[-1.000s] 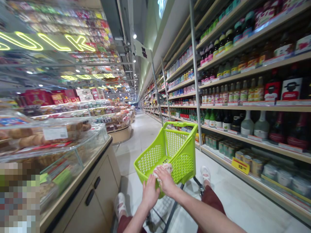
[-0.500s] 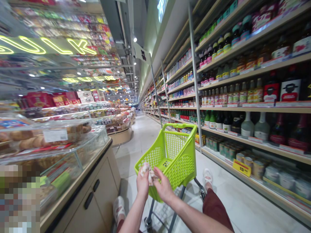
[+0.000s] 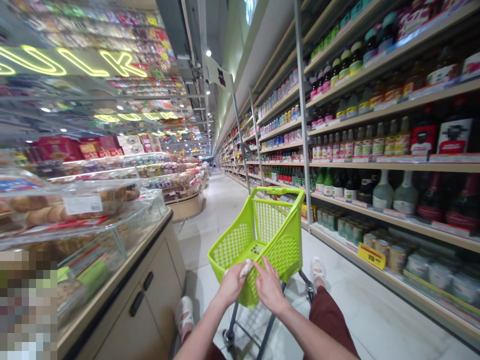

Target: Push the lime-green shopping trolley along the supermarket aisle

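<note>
Gripping a crumpled whitish cloth (image 3: 246,269) in the left hand (image 3: 230,284) with fingers curled tight, at the near end of a green shopping cart (image 3: 287,250). Holding the right hand (image 3: 269,289) just beside, with fingers loosely spread and nothing visible in them; cannot tell whether touching the cloth. To the right, bottles (image 3: 382,191) and cans (image 3: 397,258) on long shelves (image 3: 367,166). To the left, packed bread (image 3: 48,215) on a wooden-fronted surface (image 3: 165,265). Below, pale floor (image 3: 225,197).
</note>
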The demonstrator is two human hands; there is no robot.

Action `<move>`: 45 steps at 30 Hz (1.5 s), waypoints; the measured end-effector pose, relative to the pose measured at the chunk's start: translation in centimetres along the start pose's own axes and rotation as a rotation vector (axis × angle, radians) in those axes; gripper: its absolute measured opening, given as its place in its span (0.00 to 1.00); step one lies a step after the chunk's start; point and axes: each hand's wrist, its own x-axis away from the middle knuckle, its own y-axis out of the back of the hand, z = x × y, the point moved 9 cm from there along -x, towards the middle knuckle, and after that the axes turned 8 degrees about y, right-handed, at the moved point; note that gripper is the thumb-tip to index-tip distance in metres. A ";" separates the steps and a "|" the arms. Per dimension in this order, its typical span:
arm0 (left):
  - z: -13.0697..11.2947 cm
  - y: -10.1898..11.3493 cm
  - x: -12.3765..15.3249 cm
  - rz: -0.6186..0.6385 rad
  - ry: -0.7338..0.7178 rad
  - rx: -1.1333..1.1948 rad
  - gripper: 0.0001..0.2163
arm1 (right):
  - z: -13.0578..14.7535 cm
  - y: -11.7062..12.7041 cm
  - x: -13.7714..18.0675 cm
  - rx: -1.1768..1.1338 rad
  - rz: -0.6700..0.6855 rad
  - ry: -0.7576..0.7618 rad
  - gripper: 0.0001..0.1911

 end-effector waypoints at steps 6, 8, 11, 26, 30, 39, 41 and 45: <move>0.0 0.1 0.5 -0.003 0.041 0.006 0.18 | -2.6 -1.9 -1.1 -0.150 -0.066 -0.159 0.24; -0.5 0.0 1.0 -0.021 0.040 -0.019 0.18 | -2.7 -2.5 -1.0 -0.185 -0.063 -0.203 0.26; -1.6 -0.3 1.7 -0.027 0.029 -0.049 0.18 | -2.9 -2.5 -0.6 -0.226 -0.069 -0.252 0.30; -1.0 0.1 1.9 -0.044 -0.067 -0.295 0.18 | -6.0 0.0 0.2 -0.302 -0.144 -0.402 0.31; 1.9 0.2 1.4 -0.094 0.007 -0.327 0.21 | -5.7 0.3 0.4 -0.290 -0.215 -0.417 0.31; -1.6 -3.5 2.3 -0.146 -0.312 -0.238 0.29 | -4.1 1.2 -0.4 -0.358 -0.172 -0.295 0.26; -1.9 -3.5 2.6 -0.160 -0.365 -0.251 0.29 | -4.1 1.4 -0.4 -0.373 -0.168 -0.298 0.26; 0.5 -2.1 2.5 -0.169 -0.332 -0.304 0.27 | -4.4 1.5 -0.7 -0.445 -0.143 -0.280 0.24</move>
